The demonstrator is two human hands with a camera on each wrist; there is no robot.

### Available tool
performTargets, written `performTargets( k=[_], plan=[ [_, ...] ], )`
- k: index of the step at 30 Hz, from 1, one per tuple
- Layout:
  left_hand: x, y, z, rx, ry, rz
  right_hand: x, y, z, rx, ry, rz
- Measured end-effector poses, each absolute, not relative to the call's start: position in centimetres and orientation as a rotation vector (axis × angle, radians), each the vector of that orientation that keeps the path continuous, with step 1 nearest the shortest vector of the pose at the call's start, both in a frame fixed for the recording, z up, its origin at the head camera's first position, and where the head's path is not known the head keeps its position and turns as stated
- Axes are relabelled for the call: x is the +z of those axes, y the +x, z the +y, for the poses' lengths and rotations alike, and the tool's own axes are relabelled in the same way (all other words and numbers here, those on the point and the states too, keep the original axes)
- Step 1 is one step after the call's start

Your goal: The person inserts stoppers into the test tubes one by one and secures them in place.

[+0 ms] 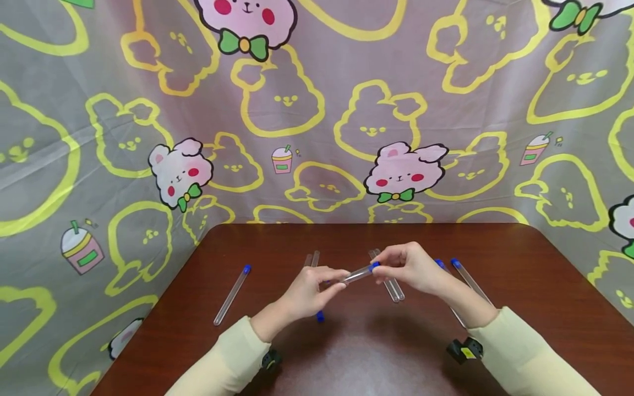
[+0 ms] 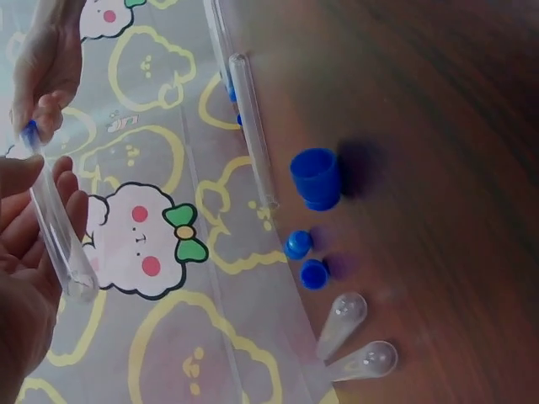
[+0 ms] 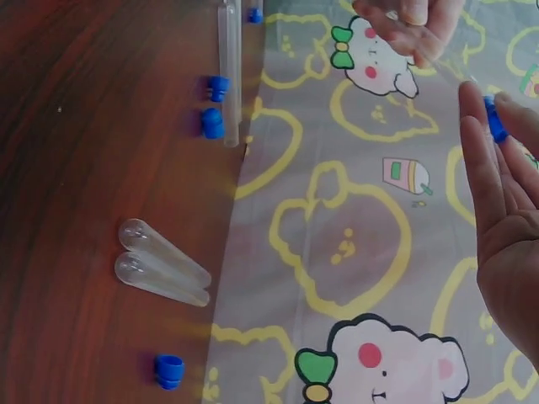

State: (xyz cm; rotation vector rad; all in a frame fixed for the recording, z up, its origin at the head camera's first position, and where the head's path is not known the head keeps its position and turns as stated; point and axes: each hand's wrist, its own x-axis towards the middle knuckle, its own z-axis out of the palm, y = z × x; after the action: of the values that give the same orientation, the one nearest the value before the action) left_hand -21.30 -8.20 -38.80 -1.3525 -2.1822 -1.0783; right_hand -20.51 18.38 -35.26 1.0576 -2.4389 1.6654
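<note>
A clear test tube [image 1: 358,274] is held tilted above the table between both hands, a blue cap [image 1: 375,267] at its right end. My left hand [image 1: 308,291] pinches the tube's body near the other end between thumb and fingers. At the cap, my right hand [image 1: 410,268] pinches with thumb and fingertips. In the left wrist view the tube [image 2: 61,231] crosses the left palm, its rounded end pointing down. The right wrist view shows the blue cap [image 3: 495,119] between the right thumb and fingers. Whether the cap is fully seated cannot be seen.
A blue-capped tube [image 1: 230,297] lies at the left of the brown table [image 1: 356,357]; two more, including one capped tube [image 1: 470,280], lie right. Uncapped tubes [image 1: 393,290] lie behind the hands. Several loose blue caps [image 2: 317,178] stand on the table. A patterned cloth [image 1: 327,137] hangs behind.
</note>
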Motion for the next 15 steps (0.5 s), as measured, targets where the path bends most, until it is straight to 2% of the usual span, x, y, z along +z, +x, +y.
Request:
performTargets(
  k=[15],
  plan=[
    [-39.4, -21.4, -9.5, -1.174, -1.301, -2.483, -37.1, -20.3, 17.8, 1.448, 1.026, -2.588]
  ],
)
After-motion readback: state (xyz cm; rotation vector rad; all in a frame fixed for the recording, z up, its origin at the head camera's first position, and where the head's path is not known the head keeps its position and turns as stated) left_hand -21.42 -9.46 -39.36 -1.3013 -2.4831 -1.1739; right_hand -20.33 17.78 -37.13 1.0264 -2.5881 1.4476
